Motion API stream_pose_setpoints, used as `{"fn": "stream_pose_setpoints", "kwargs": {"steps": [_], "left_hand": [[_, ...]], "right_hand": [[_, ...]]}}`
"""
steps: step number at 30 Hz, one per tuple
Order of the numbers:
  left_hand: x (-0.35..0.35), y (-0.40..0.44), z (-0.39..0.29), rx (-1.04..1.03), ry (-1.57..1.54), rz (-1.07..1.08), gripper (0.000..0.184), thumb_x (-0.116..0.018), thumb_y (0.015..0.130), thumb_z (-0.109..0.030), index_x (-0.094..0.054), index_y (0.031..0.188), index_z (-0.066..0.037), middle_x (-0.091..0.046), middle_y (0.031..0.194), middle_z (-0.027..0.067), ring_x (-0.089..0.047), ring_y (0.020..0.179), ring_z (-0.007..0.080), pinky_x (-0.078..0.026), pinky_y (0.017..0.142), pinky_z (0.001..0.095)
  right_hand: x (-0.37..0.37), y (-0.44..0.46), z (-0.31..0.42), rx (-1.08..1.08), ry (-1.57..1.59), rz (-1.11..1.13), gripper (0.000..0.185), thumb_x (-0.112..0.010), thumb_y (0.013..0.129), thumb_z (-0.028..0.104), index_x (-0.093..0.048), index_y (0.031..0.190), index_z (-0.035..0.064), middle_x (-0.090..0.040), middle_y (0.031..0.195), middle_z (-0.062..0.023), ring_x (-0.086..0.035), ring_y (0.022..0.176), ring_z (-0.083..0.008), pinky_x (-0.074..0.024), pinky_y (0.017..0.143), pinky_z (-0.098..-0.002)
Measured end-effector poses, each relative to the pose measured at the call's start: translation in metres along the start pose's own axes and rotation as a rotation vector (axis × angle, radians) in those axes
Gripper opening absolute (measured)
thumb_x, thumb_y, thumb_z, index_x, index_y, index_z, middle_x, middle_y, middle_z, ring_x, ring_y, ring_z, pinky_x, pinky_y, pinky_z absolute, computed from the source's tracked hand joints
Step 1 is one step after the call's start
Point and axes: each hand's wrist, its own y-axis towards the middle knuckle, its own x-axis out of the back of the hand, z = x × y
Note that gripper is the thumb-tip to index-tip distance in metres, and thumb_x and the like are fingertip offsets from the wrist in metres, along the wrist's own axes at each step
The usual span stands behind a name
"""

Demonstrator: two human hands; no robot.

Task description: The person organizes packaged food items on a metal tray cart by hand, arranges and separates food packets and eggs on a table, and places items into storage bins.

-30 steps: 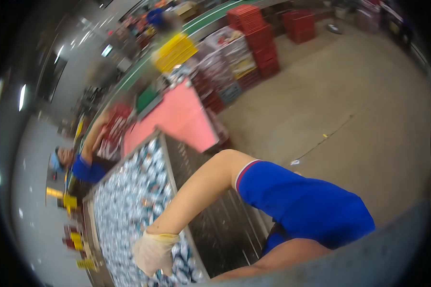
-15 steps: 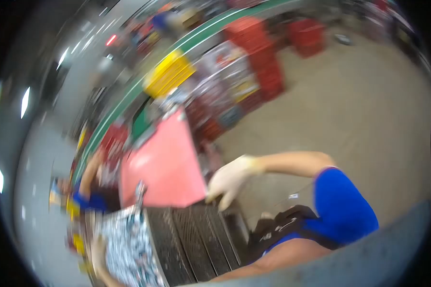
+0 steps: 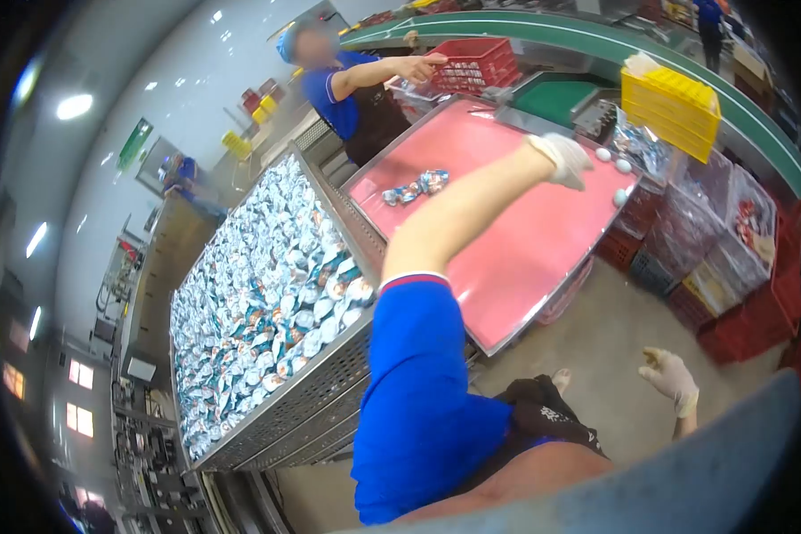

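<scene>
My left hand (image 3: 561, 162), in a white glove, reaches over a pink-topped table (image 3: 507, 258). Its fingers point right and look loosely open, partly turned from view, with nothing visible in them. Several small white round things (image 3: 623, 166) sit by the table's right corner, just beyond that hand. A few wrapped pieces (image 3: 416, 187) in shiny wrappers lie on the pink surface, left of my forearm. My right hand (image 3: 672, 381), gloved too, hangs low at the right above the floor, fingers apart and holding nothing. Many similar silver-blue wrapped pieces (image 3: 258, 311) fill a large perforated metal bin (image 3: 285, 405).
A co-worker (image 3: 351, 98) in blue stands behind the table, an arm stretched towards a red crate (image 3: 478, 64). A green conveyor (image 3: 578, 37) curves along the back. Yellow crates (image 3: 672, 102) and bagged red crates (image 3: 730, 311) are stacked at the right.
The view has swung left and levelled. My left hand has moved from over the wrapped pieces to above the pink table; my right hand has left the table's edge and dropped to the right.
</scene>
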Motion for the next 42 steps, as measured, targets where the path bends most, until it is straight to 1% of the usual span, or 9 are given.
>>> {"fn": "stream_pose_setpoints", "kwargs": {"steps": [8,12,14,16,19,23,29,39,42], "left_hand": [[-0.161,0.126,0.012,0.285,-0.363,0.326,0.065,-0.069,0.081,-0.04,-0.057,0.141,-0.018,-0.06,0.139,0.0153,-0.06,0.124,0.0338,-0.049,0.102,0.0481],[-0.214,0.096,-0.037,0.713,-0.822,0.294,0.115,-0.068,0.078,-0.068,-0.008,0.163,-0.02,-0.005,0.168,0.0217,-0.011,0.154,0.0403,-0.017,0.12,0.0627],[-0.274,0.101,-0.071,0.855,-1.022,0.262,0.121,-0.066,0.077,-0.073,-0.004,0.163,-0.015,0.004,0.169,0.0188,0.002,0.155,0.04,-0.007,0.121,0.0631],[-0.311,0.106,-0.084,0.891,-1.081,0.243,0.123,-0.064,0.077,-0.075,0.0,0.163,-0.015,0.006,0.168,0.0193,0.005,0.154,0.041,-0.005,0.12,0.0641],[-0.333,0.121,-0.089,0.88,-1.027,0.266,0.125,-0.062,0.077,-0.078,0.004,0.162,-0.015,0.01,0.168,0.02,0.01,0.153,0.0424,-0.002,0.119,0.0657],[-0.355,0.127,-0.089,0.947,-0.757,0.321,0.129,-0.059,0.077,-0.083,0.011,0.162,-0.015,0.014,0.167,0.0211,0.016,0.152,0.0443,0.001,0.117,0.0678],[-0.366,0.133,-0.091,0.997,-0.601,0.528,0.132,-0.063,0.075,-0.08,0.015,0.161,-0.016,0.016,0.167,0.0196,0.013,0.154,0.0406,-0.01,0.118,0.0671],[-0.333,0.185,-0.076,0.946,-0.423,0.818,0.11,-0.055,0.083,-0.068,0.001,0.157,-0.01,0.005,0.164,0.0239,0.001,0.151,0.0432,-0.014,0.118,0.064],[-0.309,0.229,-0.08,0.866,-0.349,0.615,0.102,-0.059,0.083,-0.059,-0.009,0.155,-0.007,-0.002,0.162,0.0265,-0.006,0.149,0.0449,-0.017,0.118,0.062]], "right_hand": [[-0.042,0.069,-0.164,-0.234,-0.104,0.227,0.053,-0.074,0.084,0.037,-0.067,0.123,0.0012,-0.07,0.116,-0.0198,-0.066,0.11,-0.0368,-0.0509,0.097,-0.0424],[-0.033,0.116,-0.208,-0.226,-0.049,0.331,0.057,-0.074,0.083,0.042,-0.068,0.123,0.0019,-0.071,0.111,-0.0218,-0.067,0.107,-0.0382,-0.0521,0.095,-0.0433],[-0.007,0.154,-0.218,-0.124,-0.131,0.305,0.059,-0.074,0.082,0.044,-0.068,0.123,0.0021,-0.071,0.109,-0.0233,-0.067,0.105,-0.0393,-0.0527,0.093,-0.0439],[0.041,0.193,-0.199,-0.151,-0.143,0.145,0.055,-0.073,0.078,0.044,-0.07,0.112,0.0003,-0.07,0.097,-0.0239,-0.067,0.096,-0.0429,-0.053,0.088,-0.0476],[0.093,0.237,-0.28,-0.049,-0.198,-0.22,0.061,-0.07,0.085,0.041,-0.059,0.13,0.0011,-0.059,0.13,-0.0238,-0.055,0.12,-0.0404,-0.0441,0.103,-0.0479],[0.229,0.276,-0.301,-0.163,-0.232,-0.839,0.06,-0.073,0.083,0.032,-0.057,0.134,0.0024,-0.056,0.135,-0.0232,-0.053,0.124,-0.04,-0.0433,0.106,-0.0473],[0.372,0.291,-0.4,-0.374,-0.363,-1.346,0.061,-0.076,0.082,0.032,-0.06,0.133,0.0034,-0.058,0.132,-0.0226,-0.056,0.119,-0.0423,-0.0452,0.102,-0.0499],[0.466,0.171,-0.505,-1.042,-0.803,-1.329,0.076,-0.076,0.076,0.038,-0.049,0.14,0.0073,-0.054,0.138,-0.0175,-0.049,0.129,-0.0374,-0.0352,0.109,-0.0564],[0.46,0.161,-0.52,-1.048,-0.589,-1.058,0.049,-0.075,0.076,0.037,-0.069,0.113,0.0041,-0.053,0.14,-0.0186,-0.047,0.131,-0.0378,-0.0378,0.108,-0.0525]]}}
